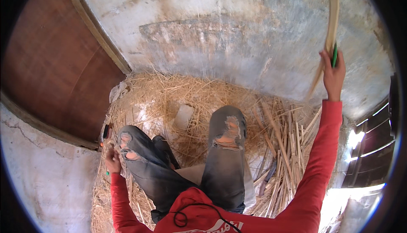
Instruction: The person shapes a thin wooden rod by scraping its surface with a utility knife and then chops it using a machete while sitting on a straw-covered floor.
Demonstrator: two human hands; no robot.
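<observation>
Raised at the far right in front of the wall, my right hand (334, 74) is closed around a long, pale strip of split wood or bamboo (333, 12). Its upper part points up the picture; a blurred lower length slants down left of my wrist. A thin green object (334, 55) is also in that hand, its kind unclear. My left hand (113, 161) is low, beside my left knee, with its fingers curled; what they hold is hidden. A small green bit (107, 173) shows by that wrist. Just beyond it lies a small black and red object (107, 131).
Straw (169, 84) covers the floor around my bent legs. Long split strips (288, 139) lie piled right of my right knee. A pale block (183, 117) sits in the straw. A stained wall (237, 33) rises ahead, and a brown door panel (63, 63) stands at left.
</observation>
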